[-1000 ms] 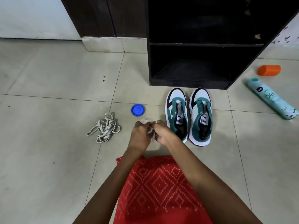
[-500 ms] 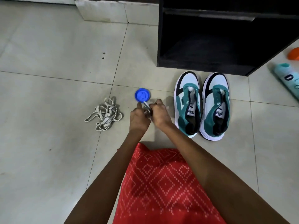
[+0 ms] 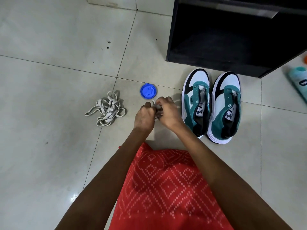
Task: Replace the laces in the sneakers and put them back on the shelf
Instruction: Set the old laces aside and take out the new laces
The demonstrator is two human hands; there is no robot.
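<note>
two hands and one pair of sneakers, all down on a pale tiled floor (image 3: 49, 80). far left, a loose tangle of off-white flat laces (image 3: 106, 112) sits in a heap on the tile, touching nothing. right of it, near but apart, a round blue lid (image 3: 148, 95) lies flat just beyond the hands. next comes the left hand (image 3: 144, 117), fingers curled in and pinching a small bundle of white lace (image 3: 157, 108). the right hand (image 3: 167, 113) is curled round the same bundle from the other side, knuckles almost touching the left. most of that lace is buried in the fingers with only a few loops and one end poking out, so can't tell if it's knotted. under the forearms there's red cloth with a white diamond print (image 3: 166, 188). just right of the hands the first sneaker (image 3: 196, 103) and the second sneaker (image 3: 225, 107) stand on their soles side by side, nearly touching. they're white, teal and black, toes pointing at the shelf (image 3: 216, 47). they're on the floor in front of it, not in it. the shelf is a black open unit and its low compartment is dark. far right, a teal bottle (image 3: 299, 83) lies on the tile, cut off by the edge.
</note>
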